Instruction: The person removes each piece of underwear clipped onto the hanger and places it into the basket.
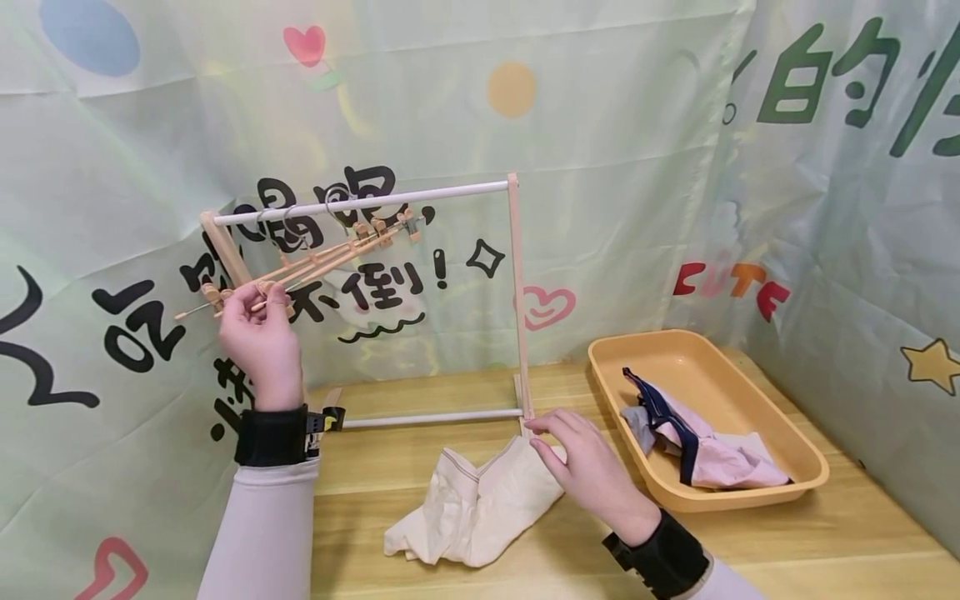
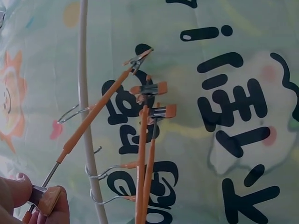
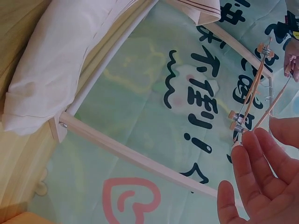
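Observation:
My left hand (image 1: pixel 262 337) is raised at the left of a small drying rack (image 1: pixel 517 292). Between thumb and fingers it pinches the end clip (image 2: pixel 48 200) of a wooden clip hanger (image 2: pixel 98 115), whose hook sits on the top rod (image 1: pixel 450 192). Two more clip hangers (image 2: pixel 142 163) hang beside that one. Down by the rack's right post, my right hand (image 1: pixel 588 471) is held with relaxed fingers (image 3: pixel 273 172) and nothing in them. Below it lies a cream cloth garment (image 1: pixel 491 508), crumpled on the table, its right end partly behind the hand.
On the right stands a yellow tray (image 1: pixel 708 350), with a pink and navy garment (image 1: pixel 701 446) and a grey cloth (image 1: pixel 638 427) in it. A lower rod (image 1: pixel 435 418) spans the rack's base. Printed curtains (image 1: pixel 615 150) close off the back and sides of the wooden table (image 1: pixel 592 575).

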`<control>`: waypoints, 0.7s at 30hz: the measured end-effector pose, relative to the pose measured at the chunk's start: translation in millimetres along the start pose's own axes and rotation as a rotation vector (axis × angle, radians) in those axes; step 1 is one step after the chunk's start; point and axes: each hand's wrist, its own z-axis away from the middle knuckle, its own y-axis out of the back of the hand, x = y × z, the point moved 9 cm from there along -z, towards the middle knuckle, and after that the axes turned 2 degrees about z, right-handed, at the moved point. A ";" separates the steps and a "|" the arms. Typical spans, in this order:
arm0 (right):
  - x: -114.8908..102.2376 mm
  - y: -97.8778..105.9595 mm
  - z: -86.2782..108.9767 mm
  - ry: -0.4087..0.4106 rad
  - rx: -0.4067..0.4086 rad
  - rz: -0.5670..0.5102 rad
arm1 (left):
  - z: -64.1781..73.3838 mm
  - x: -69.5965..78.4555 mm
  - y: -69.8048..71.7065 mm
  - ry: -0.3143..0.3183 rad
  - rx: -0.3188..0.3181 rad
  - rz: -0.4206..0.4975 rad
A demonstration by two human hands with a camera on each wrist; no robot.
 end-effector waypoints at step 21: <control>1.4 -0.9 0.5 -0.008 -0.006 -0.003 | 1.6 -9.3 -4.4 -0.006 -0.009 -0.095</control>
